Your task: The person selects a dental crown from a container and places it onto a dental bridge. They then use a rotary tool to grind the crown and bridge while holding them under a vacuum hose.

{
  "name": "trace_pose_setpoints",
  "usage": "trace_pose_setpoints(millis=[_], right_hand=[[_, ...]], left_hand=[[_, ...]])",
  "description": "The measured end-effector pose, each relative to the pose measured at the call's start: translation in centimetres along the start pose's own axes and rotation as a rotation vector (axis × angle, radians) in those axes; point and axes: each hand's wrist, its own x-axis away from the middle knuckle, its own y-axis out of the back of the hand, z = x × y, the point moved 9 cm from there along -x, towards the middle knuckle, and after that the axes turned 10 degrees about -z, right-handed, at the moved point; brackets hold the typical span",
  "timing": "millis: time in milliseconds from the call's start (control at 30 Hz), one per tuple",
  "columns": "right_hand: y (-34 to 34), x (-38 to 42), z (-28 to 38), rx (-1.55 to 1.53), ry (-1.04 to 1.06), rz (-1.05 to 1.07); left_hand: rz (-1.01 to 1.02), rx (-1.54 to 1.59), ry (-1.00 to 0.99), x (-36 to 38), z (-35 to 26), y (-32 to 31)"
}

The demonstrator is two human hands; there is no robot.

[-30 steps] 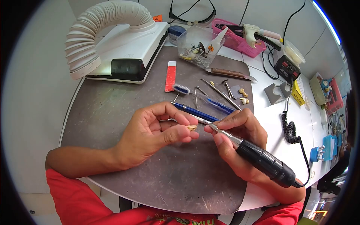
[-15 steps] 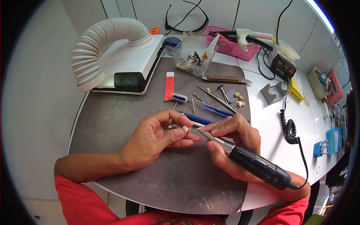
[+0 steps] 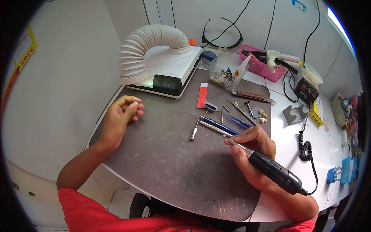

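Observation:
My left hand point(image 3: 120, 118) is raised over the left side of the dark mat, close to the dust extractor's white hose point(image 3: 133, 62). Its thumb and fingers pinch a small off-white dental crown point(image 3: 135, 103), mostly covered by the fingertips. On the right, my right hand point(image 3: 253, 154) is wrapped round a black and silver rotary handpiece point(image 3: 272, 170), pen-like, its tip pointing up and left. Near that tip lie a blue pen-like tool point(image 3: 218, 127) and a silver one point(image 3: 211, 127). A short instrument with a silver and red handle point(image 3: 194, 134) lies left of them.
Behind are the white extractor box point(image 3: 174, 69), a clear tub of burs point(image 3: 227, 75) and a pink basket point(image 3: 266, 69). A knife point(image 3: 253, 96), small crowns point(image 3: 262, 114) and a brush point(image 3: 210, 106) lie on the mat. The handpiece's coiled cord point(image 3: 305, 150) hangs at right.
My left hand has moved left with the crown, away from the handpiece tip and nearer the extractor hose. The view has turned left. My right hand keeps its grip.

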Motion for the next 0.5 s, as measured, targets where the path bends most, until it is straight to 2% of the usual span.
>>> trace_pose_setpoints(millis=[67, 100, 267, 500], right_hand=[[-0.3, 0.0, -0.2, 0.03, -0.013, 0.017], [-0.5, 0.1, -0.1, 0.027, -0.005, 0.027], [-0.3, 0.1, 0.0, 0.017, -0.03, -0.005], [-0.3, 0.3, -0.1, 0.086, -0.039, 0.051]], left_hand=[[-0.178, 0.007, -0.043, -2.3, 0.3, 4.0], [-0.19, 0.009, -0.047, -3.5, 0.5, 4.8], [-0.108, -0.002, -0.026, -7.0, 1.5, 4.8], [-0.125, -0.033, -0.077, -3.3, -0.2, 2.8]])
